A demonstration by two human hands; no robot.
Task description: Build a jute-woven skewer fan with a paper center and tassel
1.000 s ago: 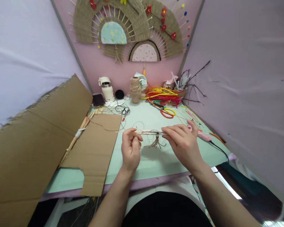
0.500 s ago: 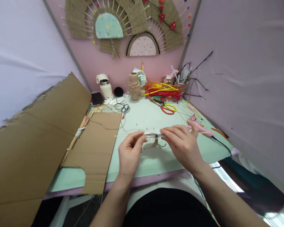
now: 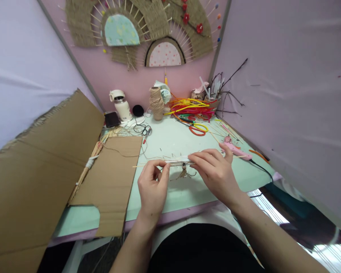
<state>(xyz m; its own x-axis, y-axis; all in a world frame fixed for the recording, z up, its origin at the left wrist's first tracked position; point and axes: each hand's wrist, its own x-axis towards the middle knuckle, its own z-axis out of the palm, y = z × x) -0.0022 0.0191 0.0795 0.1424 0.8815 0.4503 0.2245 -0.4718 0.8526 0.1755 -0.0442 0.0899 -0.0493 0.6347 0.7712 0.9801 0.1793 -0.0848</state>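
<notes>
Both hands hold a small craft piece (image 3: 178, 160) with a white strip, thin sticks and twine, level just above the pale green tabletop. My left hand (image 3: 154, 185) pinches its left end between thumb and fingers. At the right end, the fingers of my right hand (image 3: 214, 170) are closed on it from above, partly hiding it. A twine tassel (image 3: 183, 173) with a dark bead at its top hangs from the middle. One thin stick pokes out left past my left hand.
To the left are cardboard sheets (image 3: 116, 167) and a bundle of sticks (image 3: 88, 167). Behind stand a twine cone (image 3: 157, 104), a white flask (image 3: 123, 108), colored pipe cleaners (image 3: 191, 108) and scissors (image 3: 198, 129). A pink glue gun (image 3: 237, 150) with its cord lies right. Woven fans hang on the wall.
My left thumb and fingers have shifted slightly on the left end of the piece. The whole view has turned a little, so the table things appear further left.
</notes>
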